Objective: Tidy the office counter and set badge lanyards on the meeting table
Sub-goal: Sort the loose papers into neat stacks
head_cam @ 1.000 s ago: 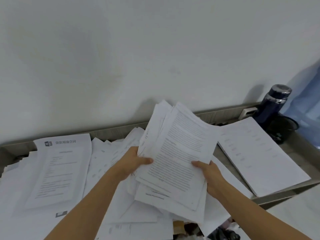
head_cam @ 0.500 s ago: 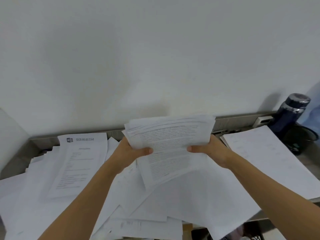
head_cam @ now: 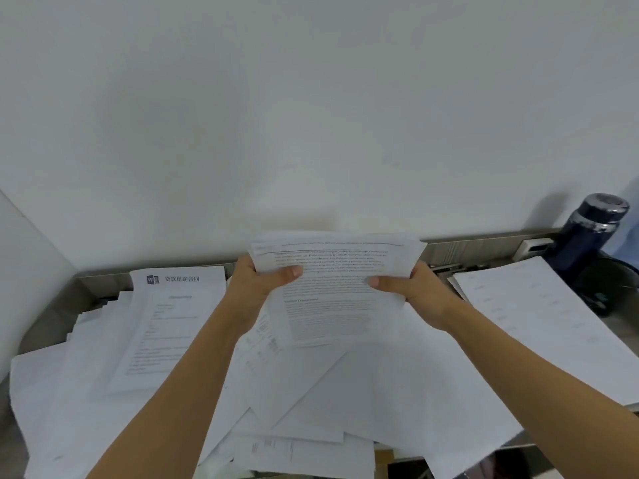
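Paper sheaf point(head_cam: 332, 292), fanned askew a second earlier, is squared and held above the paper-strewn counter point(head_cam: 46, 323), gripped at either edge by the left hand point(head_cam: 257, 283) and right hand point(head_cam: 413, 292); neat stacking is judged imminent.

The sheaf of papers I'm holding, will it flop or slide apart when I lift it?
Probably floppy: the sheaf of papers is gripped only at its sides near the top by the left hand and right hand, with no hand under its lower part. Sheets may slip apart, since their top edges look uneven.
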A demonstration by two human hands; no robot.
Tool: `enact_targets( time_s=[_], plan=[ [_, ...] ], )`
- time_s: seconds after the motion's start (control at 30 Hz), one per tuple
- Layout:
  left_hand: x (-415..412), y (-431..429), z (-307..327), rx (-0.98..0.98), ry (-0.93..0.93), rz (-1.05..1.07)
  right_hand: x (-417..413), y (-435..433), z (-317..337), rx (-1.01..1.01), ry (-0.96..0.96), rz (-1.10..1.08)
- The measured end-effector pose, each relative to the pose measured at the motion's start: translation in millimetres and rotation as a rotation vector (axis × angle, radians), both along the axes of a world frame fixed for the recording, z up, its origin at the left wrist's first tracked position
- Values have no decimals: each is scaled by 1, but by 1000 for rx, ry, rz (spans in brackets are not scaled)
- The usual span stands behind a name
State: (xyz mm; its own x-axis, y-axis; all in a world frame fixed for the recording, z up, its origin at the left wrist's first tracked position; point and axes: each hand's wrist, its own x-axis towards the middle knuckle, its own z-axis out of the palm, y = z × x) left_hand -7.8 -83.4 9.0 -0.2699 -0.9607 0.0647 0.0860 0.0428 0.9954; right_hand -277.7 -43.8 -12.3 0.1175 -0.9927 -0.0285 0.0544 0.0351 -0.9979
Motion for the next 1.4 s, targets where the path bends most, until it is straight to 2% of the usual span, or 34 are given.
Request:
enact_targets(
  time_s=[0.23,0.37,0.43,0.53,0.63,0.8,0.97,1.2,1.3,1.4],
  plan=[
    [2,4,-27,59,-1,-15,23,-5,-16,95,-111,-135],
    [-3,4,-33,83,-25,-2,20,3,-32,161,89,2],
    [-10,1,-26,110,11,36,10,7,-30,179,129,-17],
    [-32,-2,-8,161,124,63,-17,12,-19,195,54,-107],
    [-58,-5,-5,244,213,90,-39,18,-10,168,69,-220],
    [-141,-1,-27,523,269,13,-109,43,-12,138,333,-439],
    [-235,25,-55,609,63,-131,-209,76,-32,246,450,-591],
    [-330,63,-96,669,-168,-246,-314,98,-71,414,635,-645],
    [-350,74,-109,633,-290,-219,-333,99,-83,434,799,-605],
    [-363,78,-123,529,-397,-131,-343,102,-98,443,1066,-523]
  ],
)
